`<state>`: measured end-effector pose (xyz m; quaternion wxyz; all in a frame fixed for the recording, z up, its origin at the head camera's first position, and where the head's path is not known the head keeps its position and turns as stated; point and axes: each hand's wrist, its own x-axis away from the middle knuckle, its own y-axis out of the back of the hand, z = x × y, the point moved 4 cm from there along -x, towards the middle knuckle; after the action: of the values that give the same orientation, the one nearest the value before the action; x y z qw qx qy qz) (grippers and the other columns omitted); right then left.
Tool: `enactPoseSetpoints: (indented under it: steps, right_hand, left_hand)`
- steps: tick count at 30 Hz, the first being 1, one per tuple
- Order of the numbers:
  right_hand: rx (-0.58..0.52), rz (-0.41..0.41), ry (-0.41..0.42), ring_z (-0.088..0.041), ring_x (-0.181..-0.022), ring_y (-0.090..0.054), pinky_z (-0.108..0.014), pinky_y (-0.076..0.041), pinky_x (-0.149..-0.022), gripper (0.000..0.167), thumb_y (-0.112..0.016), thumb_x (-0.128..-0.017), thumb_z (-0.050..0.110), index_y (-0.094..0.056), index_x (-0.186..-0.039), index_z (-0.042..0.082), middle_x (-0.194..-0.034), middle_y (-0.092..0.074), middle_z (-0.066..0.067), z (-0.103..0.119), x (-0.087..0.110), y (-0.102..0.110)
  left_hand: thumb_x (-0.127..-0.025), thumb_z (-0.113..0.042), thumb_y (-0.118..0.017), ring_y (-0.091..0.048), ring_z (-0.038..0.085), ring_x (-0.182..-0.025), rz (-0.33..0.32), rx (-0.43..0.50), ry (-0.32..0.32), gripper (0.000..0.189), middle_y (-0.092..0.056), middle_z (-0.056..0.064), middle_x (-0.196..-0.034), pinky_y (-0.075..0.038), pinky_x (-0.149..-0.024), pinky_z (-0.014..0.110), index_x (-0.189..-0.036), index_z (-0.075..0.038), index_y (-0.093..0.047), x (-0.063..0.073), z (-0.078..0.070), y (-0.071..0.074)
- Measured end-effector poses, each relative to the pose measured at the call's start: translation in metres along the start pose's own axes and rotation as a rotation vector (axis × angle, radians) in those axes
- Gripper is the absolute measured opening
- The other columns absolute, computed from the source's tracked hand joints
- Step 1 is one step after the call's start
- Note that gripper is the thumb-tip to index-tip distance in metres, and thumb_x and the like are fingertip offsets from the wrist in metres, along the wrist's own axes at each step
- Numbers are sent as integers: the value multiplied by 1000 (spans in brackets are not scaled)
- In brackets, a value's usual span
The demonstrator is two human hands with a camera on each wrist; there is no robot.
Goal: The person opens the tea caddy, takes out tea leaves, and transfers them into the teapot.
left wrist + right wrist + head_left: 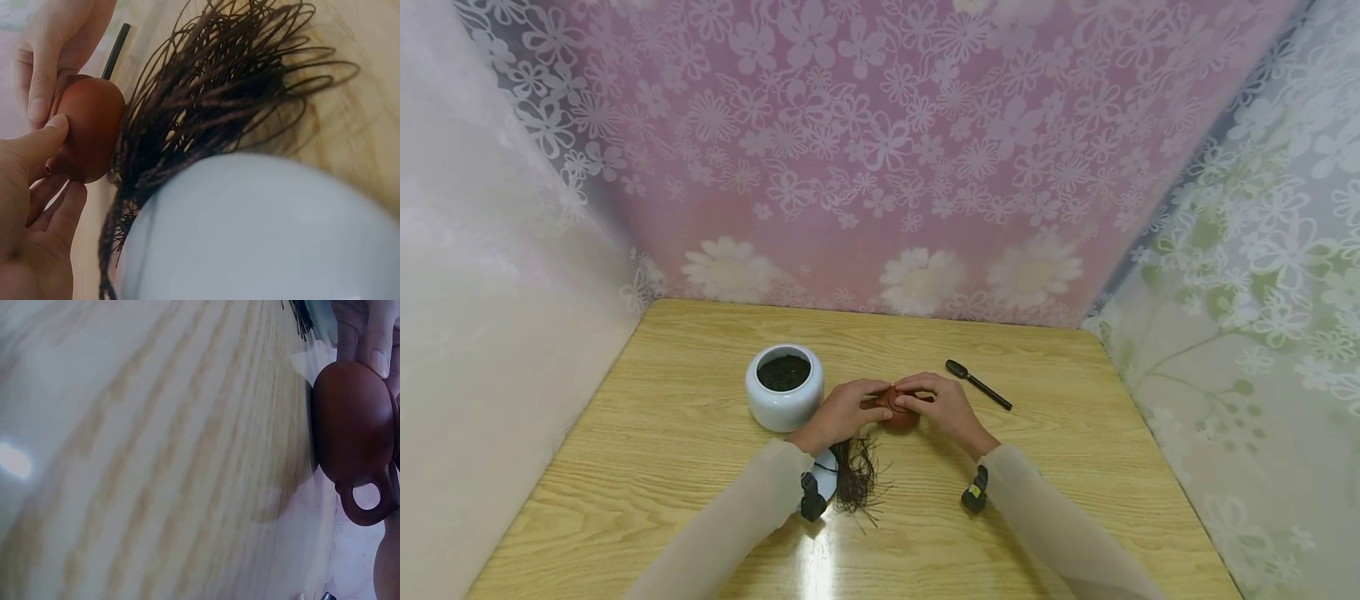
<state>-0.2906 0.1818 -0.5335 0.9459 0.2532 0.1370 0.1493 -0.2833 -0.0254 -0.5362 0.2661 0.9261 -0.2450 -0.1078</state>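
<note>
A small reddish-brown clay teapot (900, 421) stands on the table between both hands. My left hand (844, 408) holds its spout side, the thumb on the upper part and the fingers beneath, as the left wrist view shows the teapot (97, 128). From the other side my right hand (951, 408) reaches over the top, its thumb and fingers gripping at the teapot lid, mostly hidden by them. The right wrist view shows the loop handle (369, 515). Under my left wrist lie a white lid (825, 477) and a dark brown tassel (852, 475).
A white ceramic jar (784, 408), uncovered and holding dark loose tea leaves (784, 372), stands left of the hands. Behind my right hand lies a black scoop (979, 385). Flowered cloth walls (865, 167) border the wooden table (647, 450) at the back and sides.
</note>
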Motion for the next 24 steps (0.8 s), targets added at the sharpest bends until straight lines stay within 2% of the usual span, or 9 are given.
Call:
enactPoseSetpoints:
  steps: [9, 12, 16, 19, 24]
  right_hand:
    - [0, -3, 30, -22, -119, -73, -36, -65, -97, 30, -81, -101, 33, -82, -127, 19, -128, -77, 1, 0, 1, 0]
    - [-11, -8, 51, -25, -120, -73, -41, -65, -99, 30, -79, -103, 30, -80, -130, 16, -130, -76, -2, 1, 2, 0]
    - [-19, -44, 58, -31, -125, -69, -55, -61, -104, 30, -76, -106, 29, -78, -132, 15, -136, -73, -5, 5, 3, 2]
    - [-28, -66, 65, -31, -130, -66, -59, -57, -110, 32, -76, -106, 29, -76, -136, 16, -140, -71, -4, 10, 1, 4]
    - [-82, -64, 126, -28, -136, -64, -54, -53, -118, 37, -75, -106, 20, -71, -143, 15, -144, -69, -4, 29, -2, 1]
  left_hand:
    - [-105, -22, -76, -66, 31, -139, -7, 12, -13, 51, -65, 12, -153, -59, -111, 46, -153, -11, -64, 0, 2, 0]
    - [-106, -23, -76, -64, 31, -141, -4, 40, 5, 53, -63, 11, -156, -58, -112, 46, -155, -11, -62, 2, 3, 2]
    - [-107, -25, -75, -59, 29, -147, -27, 67, 9, 54, -60, 8, -160, -55, -117, 44, -157, -14, -60, 3, 1, 7]
    - [-108, -27, -72, -56, 29, -150, -46, 87, 3, 53, -58, 5, -162, -52, -121, 44, -158, -15, -59, 4, -7, 14]
    - [-110, -30, -70, -54, 26, -152, -85, 101, -8, 52, -56, 2, -163, -49, -123, 40, -159, -20, -57, 4, -29, 34]
